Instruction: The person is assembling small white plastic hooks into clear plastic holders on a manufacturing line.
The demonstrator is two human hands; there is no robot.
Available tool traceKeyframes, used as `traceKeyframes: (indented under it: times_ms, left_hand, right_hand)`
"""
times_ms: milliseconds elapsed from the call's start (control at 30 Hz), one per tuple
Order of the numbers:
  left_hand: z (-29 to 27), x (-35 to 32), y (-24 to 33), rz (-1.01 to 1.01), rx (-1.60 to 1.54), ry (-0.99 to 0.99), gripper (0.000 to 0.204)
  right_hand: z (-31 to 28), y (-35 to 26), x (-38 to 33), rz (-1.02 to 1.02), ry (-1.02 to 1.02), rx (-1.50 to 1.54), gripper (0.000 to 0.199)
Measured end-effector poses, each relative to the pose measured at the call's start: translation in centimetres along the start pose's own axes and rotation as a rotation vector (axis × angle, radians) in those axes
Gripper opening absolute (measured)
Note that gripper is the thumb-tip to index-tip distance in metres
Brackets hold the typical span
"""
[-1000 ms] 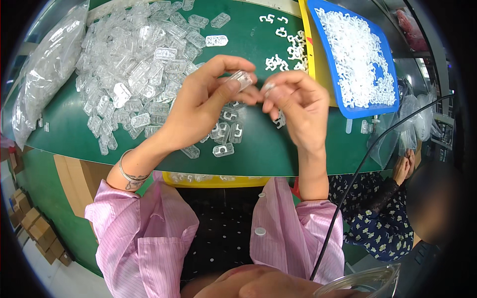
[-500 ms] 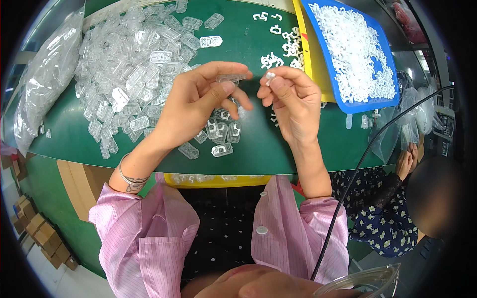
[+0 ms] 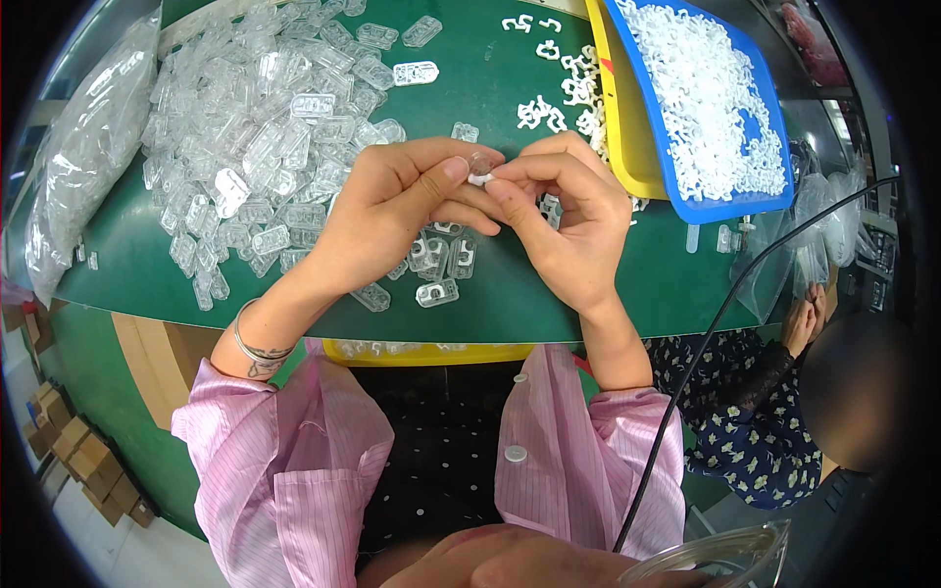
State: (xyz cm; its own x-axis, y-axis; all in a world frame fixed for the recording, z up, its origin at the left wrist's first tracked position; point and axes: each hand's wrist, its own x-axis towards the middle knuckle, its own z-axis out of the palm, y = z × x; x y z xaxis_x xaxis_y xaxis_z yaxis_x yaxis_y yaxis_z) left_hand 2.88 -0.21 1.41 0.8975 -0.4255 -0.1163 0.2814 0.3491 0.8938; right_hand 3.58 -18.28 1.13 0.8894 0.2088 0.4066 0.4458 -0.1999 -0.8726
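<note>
My left hand pinches a small clear plastic case between thumb and fingers, over the middle of the green table. Pressed against the case's near end is a small white plastic clip, gripped by my right hand. The fingertips of both hands meet there and partly cover the two pieces. Below my left hand lie several clear cases with white clips inside. A large heap of clear cases spreads to the left. Loose white clips are scattered beyond my right hand.
A blue tray full of white clips rests on a yellow bin at the right. A filled clear bag lies far left. A black cable crosses on the right, near another person's hands. Another yellow bin sits below the table edge.
My right hand has moved left, bringing the white clip against the clear case. My left hand has stayed nearly in place, its fingers closing in around the case.
</note>
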Motion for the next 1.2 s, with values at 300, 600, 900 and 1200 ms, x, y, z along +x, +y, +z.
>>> traceKeyframes:
  times_ms: [300,600,900,1200]
  left_hand:
    - [1.0,0.0,-0.8,0.071,0.098,0.031,0.028]
    - [0.5,-0.2,-1.3,0.062,0.164,0.034,0.021]
    - [0.3,0.2,-0.9,0.042,0.099,-0.038,0.016]
    - [1.5,-0.5,0.0,0.271,0.475,0.103,0.009]
  right_hand:
    - [0.4,0.0,-0.4,0.110,0.096,0.067,0.008]
    - [-0.2,-0.3,0.0,0.280,-0.044,0.068,0.014]
    - [-1.0,-0.4,0.1,0.137,-0.170,-0.048,0.015]
    - [-0.4,-1.3,-0.5,0.199,-0.147,0.036,0.009]
